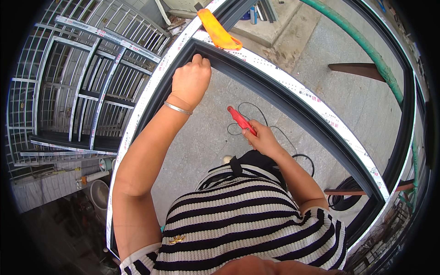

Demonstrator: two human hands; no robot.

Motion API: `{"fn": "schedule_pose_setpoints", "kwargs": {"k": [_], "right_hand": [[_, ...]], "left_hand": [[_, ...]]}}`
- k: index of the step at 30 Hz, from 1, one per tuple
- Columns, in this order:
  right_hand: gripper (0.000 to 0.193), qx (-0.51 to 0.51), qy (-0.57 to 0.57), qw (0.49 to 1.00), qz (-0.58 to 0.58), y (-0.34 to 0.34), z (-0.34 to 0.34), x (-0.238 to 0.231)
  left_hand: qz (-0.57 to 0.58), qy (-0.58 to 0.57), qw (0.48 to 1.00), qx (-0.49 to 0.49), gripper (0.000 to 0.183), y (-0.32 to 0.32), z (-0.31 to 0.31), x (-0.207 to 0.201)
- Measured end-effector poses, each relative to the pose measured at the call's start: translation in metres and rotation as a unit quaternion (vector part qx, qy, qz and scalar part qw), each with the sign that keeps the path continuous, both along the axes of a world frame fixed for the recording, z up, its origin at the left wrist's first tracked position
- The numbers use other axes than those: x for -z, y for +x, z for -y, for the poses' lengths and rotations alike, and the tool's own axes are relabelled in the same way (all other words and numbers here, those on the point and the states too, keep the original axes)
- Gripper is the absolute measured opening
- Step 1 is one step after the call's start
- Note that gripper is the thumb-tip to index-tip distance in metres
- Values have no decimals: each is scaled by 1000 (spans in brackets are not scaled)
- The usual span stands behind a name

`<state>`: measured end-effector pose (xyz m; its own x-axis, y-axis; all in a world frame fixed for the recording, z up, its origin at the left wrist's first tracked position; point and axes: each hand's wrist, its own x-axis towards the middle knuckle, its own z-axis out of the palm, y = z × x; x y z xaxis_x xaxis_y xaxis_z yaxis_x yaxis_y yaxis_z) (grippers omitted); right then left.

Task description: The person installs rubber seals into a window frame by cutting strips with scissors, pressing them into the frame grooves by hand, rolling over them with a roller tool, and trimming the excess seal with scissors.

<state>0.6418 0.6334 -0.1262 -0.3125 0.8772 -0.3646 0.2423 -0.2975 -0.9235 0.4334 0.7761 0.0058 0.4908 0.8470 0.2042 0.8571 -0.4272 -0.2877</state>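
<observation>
Head view is showing a big dark frame (256, 75) with white tape (316, 106) on its face, slanting across the middle from the upper left to the lower right. The left hand (192, 79) is pressing close to the inside corner at the upper left end of the frame. Its fingers are curling in tight, but I cannot tell if they are holding something small. The right hand (263, 139) is closing around the back end of a red tool (239, 119) near the middle of the picture. The tool is pointing to the upper left, toward the left hand and that corner, and its long side is running roughly along the slant of the frame's long bar. The left hand is being the nearer one to the corner; the tool is staying apart from the frame. An orange cloth (217, 30) is lying over the corner, just above the left hand. Small red and dark print is repeating along the white tape. More print is showing on the metal bars (107, 34) at the upper left.
</observation>
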Motion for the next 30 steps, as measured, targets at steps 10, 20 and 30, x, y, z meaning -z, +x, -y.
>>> {"fn": "schedule_pose_setpoints", "kwargs": {"k": [10, 20, 30], "right_hand": [[32, 9, -44, 999, -14, -2, -8, -2], [30, 15, -47, 999, -19, 7, -3, 6], [28, 0, -39, 999, -10, 3, -4, 3]], "left_hand": [[-140, 30, 989, -32, 7, 16, -2, 5], [-30, 30, 999, 1, 31, -2, 10, 4], [-126, 45, 991, -31, 36, 3, 6, 12]]}}
